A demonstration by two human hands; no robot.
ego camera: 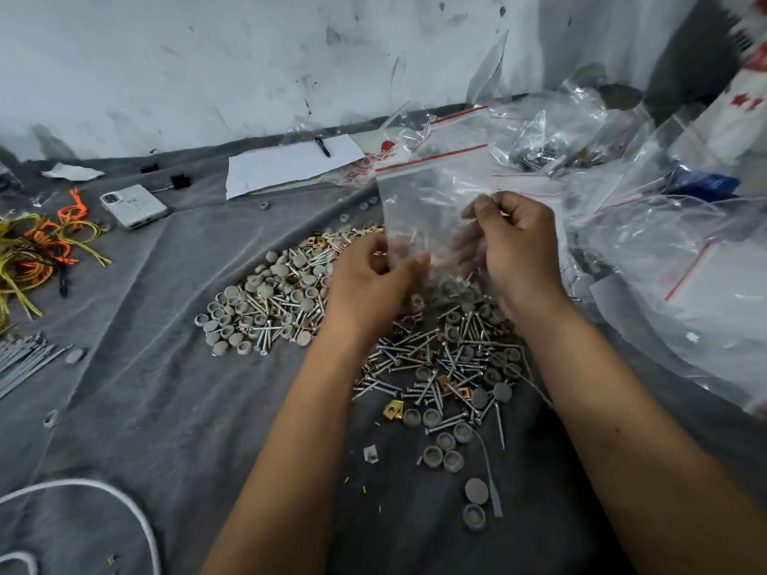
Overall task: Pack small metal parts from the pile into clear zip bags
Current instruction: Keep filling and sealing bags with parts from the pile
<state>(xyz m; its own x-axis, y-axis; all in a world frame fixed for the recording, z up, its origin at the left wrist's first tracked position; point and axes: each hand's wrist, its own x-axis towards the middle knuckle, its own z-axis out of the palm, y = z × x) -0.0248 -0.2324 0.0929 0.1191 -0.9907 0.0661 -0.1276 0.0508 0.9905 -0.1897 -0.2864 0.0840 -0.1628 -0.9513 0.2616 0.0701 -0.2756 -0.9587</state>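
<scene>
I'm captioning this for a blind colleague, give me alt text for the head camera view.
Two hands hold a clear zip bag upright over a pile of screws, grey caps and metal clips on a grey cloth; the left hand and right hand grip its lower part. More clear bags lie at right.

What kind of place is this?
Probably a small workshop packing spot: a pile of screws and caps on a grey cloth, heaps of clear zip bags, and a scuffed wall.

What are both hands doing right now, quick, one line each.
Left hand: fingers pinch the lower edge of the clear zip bag.
Right hand: fingers curled round the same bag's side, holding it up.
</scene>
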